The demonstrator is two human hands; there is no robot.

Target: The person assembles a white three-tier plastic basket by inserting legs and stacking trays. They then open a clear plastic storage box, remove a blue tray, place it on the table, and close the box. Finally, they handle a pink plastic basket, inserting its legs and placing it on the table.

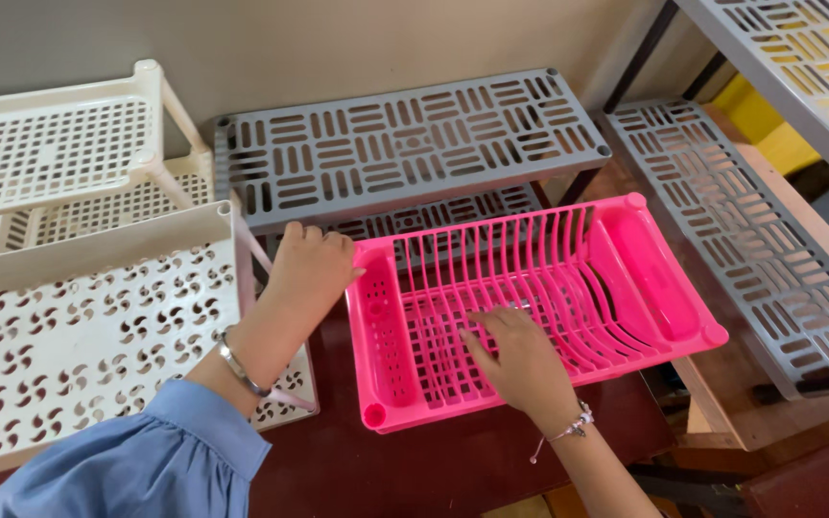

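Pink rack: the bright pink plastic dish rack [549, 288] sits on the dark red-brown table [386, 460], slightly skewed, its far end angled toward the upper right. It has a slotted floor, curved ribs across the middle and a smooth tray compartment at the right end.
Left hand: your left hand [309, 269] curls over the rack's near-left corner, fingers [323, 237] bent over the top rim and gripping it. A metal bangle [240, 367] circles the wrist above a blue sleeve [146, 460].
Right hand: your right hand [520, 360] lies inside the rack, open and flat, fingertips [482, 321] touching the ribbed floor near its middle. It grips nothing. A thin beaded bracelet [573, 427] hangs at the wrist.
Behind the rack: a grey two-tier shelf [405, 144] with slotted panels stands against the wall; the rack's far edge overlaps its lower tier.
Left side: a cream shelf [79, 317] with a pinwheel cut-out pattern lies just beside your left hand, another cream grid shelf [50, 153] behind it.
Right side: a long grey slotted shelf [750, 240] runs along a wooden surface, near the rack's right end.
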